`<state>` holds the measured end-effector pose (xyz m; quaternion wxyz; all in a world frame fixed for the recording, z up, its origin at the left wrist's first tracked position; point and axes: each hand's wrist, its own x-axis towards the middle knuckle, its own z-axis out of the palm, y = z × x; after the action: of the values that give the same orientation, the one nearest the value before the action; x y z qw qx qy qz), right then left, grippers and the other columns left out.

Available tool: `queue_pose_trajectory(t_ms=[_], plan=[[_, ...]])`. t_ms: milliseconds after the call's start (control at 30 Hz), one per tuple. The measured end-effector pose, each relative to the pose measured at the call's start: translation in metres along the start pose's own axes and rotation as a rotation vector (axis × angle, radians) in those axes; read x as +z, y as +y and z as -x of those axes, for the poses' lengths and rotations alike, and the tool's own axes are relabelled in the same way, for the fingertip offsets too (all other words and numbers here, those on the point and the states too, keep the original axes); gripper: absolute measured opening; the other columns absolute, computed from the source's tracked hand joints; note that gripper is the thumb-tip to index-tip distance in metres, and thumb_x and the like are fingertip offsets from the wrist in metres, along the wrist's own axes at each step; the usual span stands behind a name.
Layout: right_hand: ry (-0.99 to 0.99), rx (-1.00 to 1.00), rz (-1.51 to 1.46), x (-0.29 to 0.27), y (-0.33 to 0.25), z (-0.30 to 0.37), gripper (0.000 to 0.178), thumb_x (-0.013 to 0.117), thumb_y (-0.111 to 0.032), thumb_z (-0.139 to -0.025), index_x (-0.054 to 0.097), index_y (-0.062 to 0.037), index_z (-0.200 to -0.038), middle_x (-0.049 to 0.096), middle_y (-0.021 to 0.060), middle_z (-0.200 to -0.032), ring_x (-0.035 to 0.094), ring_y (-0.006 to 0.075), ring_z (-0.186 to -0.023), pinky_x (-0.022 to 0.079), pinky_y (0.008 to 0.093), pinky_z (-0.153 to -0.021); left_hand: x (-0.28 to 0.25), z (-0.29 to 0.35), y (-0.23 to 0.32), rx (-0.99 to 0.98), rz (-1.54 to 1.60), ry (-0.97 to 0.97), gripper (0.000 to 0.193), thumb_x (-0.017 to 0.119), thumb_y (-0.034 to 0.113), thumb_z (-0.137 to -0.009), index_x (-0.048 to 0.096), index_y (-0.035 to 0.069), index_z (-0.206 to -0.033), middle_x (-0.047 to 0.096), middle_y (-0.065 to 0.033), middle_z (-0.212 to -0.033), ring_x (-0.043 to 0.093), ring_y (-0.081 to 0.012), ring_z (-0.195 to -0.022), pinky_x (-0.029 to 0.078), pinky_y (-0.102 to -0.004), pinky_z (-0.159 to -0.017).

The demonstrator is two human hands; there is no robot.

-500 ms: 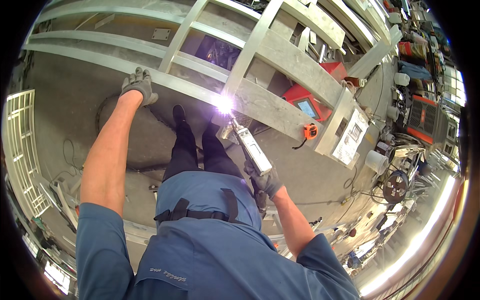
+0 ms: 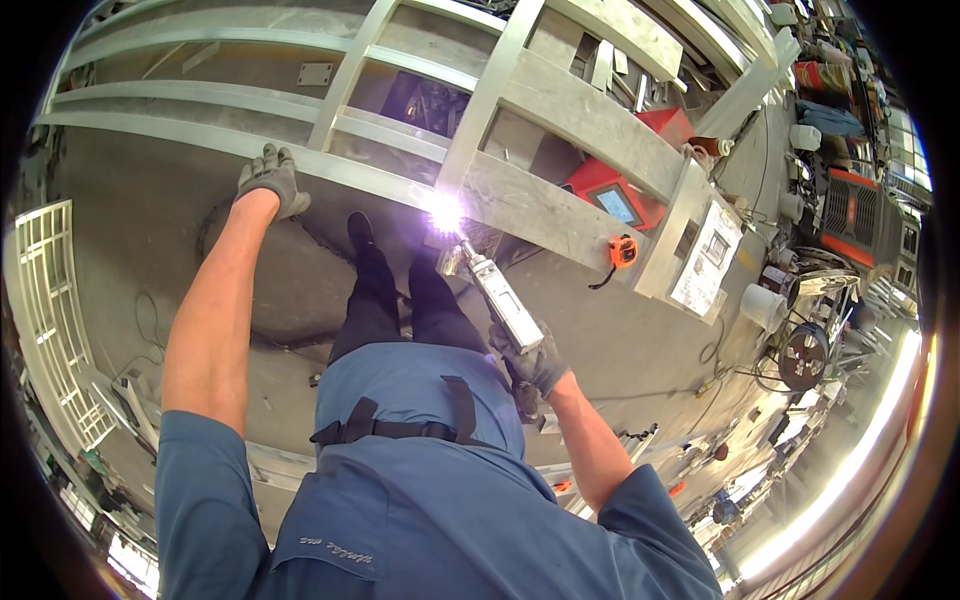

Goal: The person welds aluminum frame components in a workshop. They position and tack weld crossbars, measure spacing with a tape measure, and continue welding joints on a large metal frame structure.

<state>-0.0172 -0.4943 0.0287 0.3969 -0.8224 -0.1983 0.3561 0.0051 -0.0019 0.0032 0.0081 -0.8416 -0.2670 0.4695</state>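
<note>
A metal frame (image 2: 370,178) of light grey bars lies in front of me, crossbars running away from its near rail. My left hand (image 2: 274,182), in a grey glove, lies on that near rail with its fingers stretched and apart. In my gloved right hand (image 2: 538,362) is a silver handheld welding torch (image 2: 507,308), its tip pointing away and to the left. A bright violet-white arc (image 2: 445,212) glows at the tip, where the near rail meets a crossbar. The glare hides the joint itself.
An orange tape measure (image 2: 622,251) sits on the frame's right part. Beyond it are a red device with a screen (image 2: 615,203) and a white printed panel (image 2: 708,258). White buckets, a cable reel (image 2: 804,357) and an orange-grey machine (image 2: 855,218) stand to the right.
The view has tilted slightly, and the frame's left end sits lower in it. The arc still burns at the same joint. Both hands keep nearly the same places on rail and torch.
</note>
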Motion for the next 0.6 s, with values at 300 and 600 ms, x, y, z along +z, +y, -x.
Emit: queue_pose_trajectory(t_ms=[300, 600], plan=[[0.040, -0.026, 0.084, 0.011, 0.019, 0.031, 0.016, 0.068, -0.013, -0.087, 0.067, -0.0043, -0.100, 0.062, 0.0135, -0.088, 0.061, 0.0358, -0.077, 0.053, 0.0436, -0.071, 0.000, 0.003, 0.001, 0.003, -0.004, -0.013, 0.110, 0.067, 0.056, -0.092, 0.011, 0.004, -0.172, 0.008, -0.0251, -0.178, 0.015, -0.0413, -0.165, 0.017, -0.0488, -0.133], [0.098, 0.004, -0.010, 0.003, -0.028, -0.012, 0.008, 0.066, -0.008, -0.087, 0.064, -0.0030, -0.093, 0.061, 0.0140, -0.078, 0.059, 0.0347, -0.070, 0.052, 0.0421, -0.067, 0.001, 0.000, -0.002, -0.003, -0.001, -0.019, 0.110, 0.065, 0.058, -0.094, 0.009, 0.006, -0.172, 0.007, -0.0233, -0.179, 0.011, -0.0392, -0.166, 0.013, -0.0485, -0.134]])
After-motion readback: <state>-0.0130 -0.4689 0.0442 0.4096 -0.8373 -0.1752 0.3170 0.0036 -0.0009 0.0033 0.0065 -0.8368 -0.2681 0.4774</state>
